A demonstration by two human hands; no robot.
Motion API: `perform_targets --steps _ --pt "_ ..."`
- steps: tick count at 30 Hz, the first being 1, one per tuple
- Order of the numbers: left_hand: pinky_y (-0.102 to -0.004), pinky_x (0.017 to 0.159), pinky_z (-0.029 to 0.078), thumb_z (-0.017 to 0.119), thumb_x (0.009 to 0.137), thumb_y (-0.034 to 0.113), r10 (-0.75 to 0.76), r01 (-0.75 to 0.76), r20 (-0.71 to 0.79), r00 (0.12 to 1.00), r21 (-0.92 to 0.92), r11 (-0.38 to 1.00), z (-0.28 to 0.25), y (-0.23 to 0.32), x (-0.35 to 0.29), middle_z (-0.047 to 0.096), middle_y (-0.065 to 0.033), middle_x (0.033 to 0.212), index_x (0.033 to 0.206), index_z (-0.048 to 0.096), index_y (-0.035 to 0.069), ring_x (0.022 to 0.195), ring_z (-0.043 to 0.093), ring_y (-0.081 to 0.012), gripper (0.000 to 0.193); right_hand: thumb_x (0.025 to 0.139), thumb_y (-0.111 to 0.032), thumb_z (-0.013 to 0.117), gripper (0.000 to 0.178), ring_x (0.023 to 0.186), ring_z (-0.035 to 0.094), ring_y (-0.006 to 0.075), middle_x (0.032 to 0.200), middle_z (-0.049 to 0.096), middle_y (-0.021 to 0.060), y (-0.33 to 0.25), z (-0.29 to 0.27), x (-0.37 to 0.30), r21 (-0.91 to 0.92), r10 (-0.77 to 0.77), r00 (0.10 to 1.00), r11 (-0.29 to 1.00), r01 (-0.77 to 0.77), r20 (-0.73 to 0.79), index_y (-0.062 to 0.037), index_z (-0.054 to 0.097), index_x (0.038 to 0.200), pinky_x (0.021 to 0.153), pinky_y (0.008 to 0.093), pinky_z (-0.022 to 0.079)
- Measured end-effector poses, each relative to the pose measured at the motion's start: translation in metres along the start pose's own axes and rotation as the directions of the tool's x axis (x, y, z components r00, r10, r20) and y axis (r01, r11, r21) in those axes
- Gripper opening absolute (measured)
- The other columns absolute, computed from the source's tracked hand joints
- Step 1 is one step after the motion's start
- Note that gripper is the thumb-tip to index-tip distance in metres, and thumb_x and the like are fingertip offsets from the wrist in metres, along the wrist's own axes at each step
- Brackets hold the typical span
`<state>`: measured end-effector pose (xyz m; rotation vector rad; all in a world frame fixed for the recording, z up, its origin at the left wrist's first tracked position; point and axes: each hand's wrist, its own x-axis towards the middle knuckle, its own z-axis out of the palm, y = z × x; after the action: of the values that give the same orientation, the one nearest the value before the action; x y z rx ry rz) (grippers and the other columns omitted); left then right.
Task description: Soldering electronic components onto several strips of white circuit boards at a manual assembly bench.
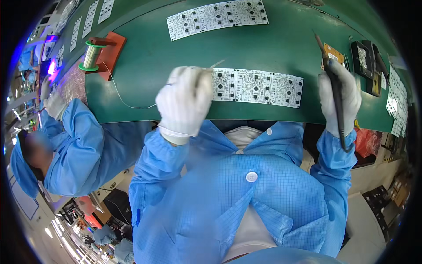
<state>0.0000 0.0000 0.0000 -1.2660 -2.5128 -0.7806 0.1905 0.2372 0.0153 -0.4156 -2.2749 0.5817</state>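
My left hand (pixel 184 101), white-gloved, is closed around a thin solder wire (pixel 132 105). A short end of it sticks out past the fingers, over the left end of a white circuit board panel (pixel 263 88) lying near the table's front edge. That hand covers part of the panel. Right of the panel, my right hand (pixel 340 94), also gloved, grips a soldering iron (pixel 336 88) with its tip pointing up and away, apart from the panel. The wire runs back to a solder spool (pixel 92 56) on a red-brown stand (pixel 115 55).
Another white panel (pixel 217 18) lies farther back on the green table (pixel 263 48). Behind the iron are a small orange-yellow board (pixel 333 53) and a black holder (pixel 367 66). More panels (pixel 398 101) lie at far right. A co-worker in blue (pixel 79 149) sits at left.
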Motion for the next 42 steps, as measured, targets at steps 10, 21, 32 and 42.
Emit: perform_targets --steps 10,21,32,42 --pt "-0.0302 0.049 0.050 0.072 0.080 0.017 0.177 -0.180 -0.034 0.984 -0.136 0.974 0.030 0.027 -0.013 0.060 -0.0055 0.082 0.087 0.059 0.012 0.057 0.060 -0.0204 0.016 0.072 -0.015 0.057 0.022 0.063 0.052 0.0138 0.074 0.056 0.0086 -0.013 0.004 0.036 0.343 0.289 0.802 0.790 -0.508 0.523 0.0007 0.058 0.087 0.060 0.0262 0.041" --pt "-0.0295 0.049 0.050 0.072 0.079 0.017 0.195 -0.196 -0.024 0.981 -0.106 0.975 0.033 0.023 -0.013 0.060 -0.0049 0.083 0.087 0.059 0.012 0.057 0.060 -0.0192 0.016 0.077 -0.011 0.056 0.017 0.061 0.049 0.0107 0.073 0.057 0.0057 -0.004 0.019 0.033 0.390 0.196 0.833 0.812 -0.434 0.518 -0.0007 0.058 0.090 0.056 0.0259 0.040" --pt "-0.0370 0.058 0.051 0.077 0.069 0.034 0.247 -0.234 0.074 0.966 -0.148 0.961 0.019 0.013 0.025 0.062 -0.0077 0.081 0.077 0.053 0.007 0.063 0.063 -0.0269 0.036 0.077 -0.013 0.056 0.018 0.062 0.048 0.0106 0.076 0.057 0.0057 0.002 0.020 0.033 0.378 0.201 0.811 0.806 -0.456 0.549 -0.0013 0.058 0.090 0.056 0.0258 0.040" --pt "-0.0359 0.070 0.052 0.074 0.072 0.040 0.386 -0.099 0.829 0.405 -0.380 0.920 0.034 0.009 0.109 0.068 -0.0144 0.083 0.102 0.067 0.002 0.078 0.066 -0.0274 0.049 0.070 -0.016 0.060 0.022 0.066 0.055 0.0158 0.079 0.060 0.0078 -0.002 0.004 0.039 0.367 0.105 0.819 0.857 -0.363 0.565 -0.0013 0.060 0.087 0.061 0.0287 0.043"
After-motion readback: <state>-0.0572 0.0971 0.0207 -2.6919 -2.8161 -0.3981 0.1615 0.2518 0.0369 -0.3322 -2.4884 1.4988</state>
